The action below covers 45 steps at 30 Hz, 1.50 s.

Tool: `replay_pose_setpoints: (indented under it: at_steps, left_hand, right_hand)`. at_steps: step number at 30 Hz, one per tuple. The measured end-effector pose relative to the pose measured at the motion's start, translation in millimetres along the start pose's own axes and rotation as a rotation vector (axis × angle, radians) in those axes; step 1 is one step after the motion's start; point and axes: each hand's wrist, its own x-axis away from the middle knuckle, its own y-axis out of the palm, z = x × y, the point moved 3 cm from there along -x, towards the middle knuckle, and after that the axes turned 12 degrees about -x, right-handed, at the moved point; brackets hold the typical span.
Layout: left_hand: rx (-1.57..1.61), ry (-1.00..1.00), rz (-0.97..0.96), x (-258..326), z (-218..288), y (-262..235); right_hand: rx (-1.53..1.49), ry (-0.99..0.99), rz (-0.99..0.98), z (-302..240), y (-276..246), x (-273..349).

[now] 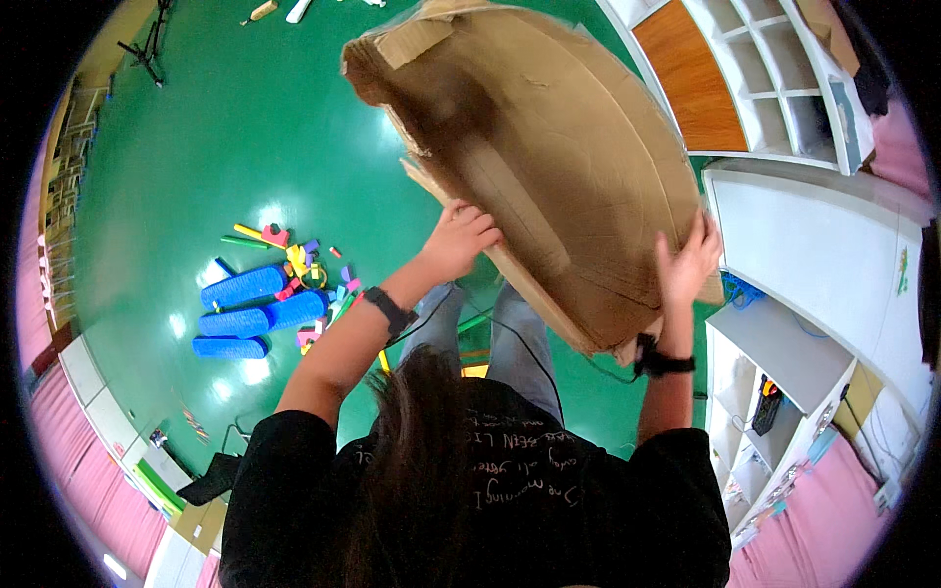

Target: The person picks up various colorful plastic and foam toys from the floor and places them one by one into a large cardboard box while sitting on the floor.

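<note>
A big brown cardboard box point(549, 147) is lifted up in front of me, tilted, with its open end and torn flaps toward the upper left. My left hand point(459, 238) grips its lower left edge. My right hand point(688, 263) presses flat against its right side near the bottom corner. Both wrists wear black bands. Below the box I see my grey trousers and the green floor point(235, 127).
Blue foam pads point(250, 306) and small colourful foam pieces point(309, 267) lie scattered on the floor at left. White cubby shelves point(784, 88) stand at the upper right, a white shelf unit point(784, 392) at the right. A black stand point(147, 44) is far left.
</note>
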Motion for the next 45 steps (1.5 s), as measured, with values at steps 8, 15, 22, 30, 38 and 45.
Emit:
replay_pose_setpoints:
  at_steps: [8,15,22,30,38,45]
  left_hand:
    - [-0.11,-0.028,0.145,6.1,-0.4,4.5]
    - [-0.221,-0.096,0.265,22.1,16.1,21.9]
    - [-0.235,-0.225,0.2,38.7,33.8,34.8]
    - [-0.182,-0.472,0.248,98.2,37.2,81.4]
    - [-0.213,-0.67,0.156,182.8,-4.7,93.8]
    - [0.063,-0.781,0.385,275.6,-20.3,94.5]
  right_hand:
    - [0.001,0.302,-0.367,51.6,31.4,-35.0]
    - [-0.247,0.13,-0.299,55.3,27.4,5.6]
    - [-0.32,0.095,-0.301,68.3,39.8,-3.7]
    - [-0.305,-0.22,-0.356,-3.6,91.9,-45.4]
    - [-0.107,-0.469,-0.328,-147.4,165.8,-63.1]
    - [-0.01,-0.824,-0.187,-279.8,158.9,61.9]
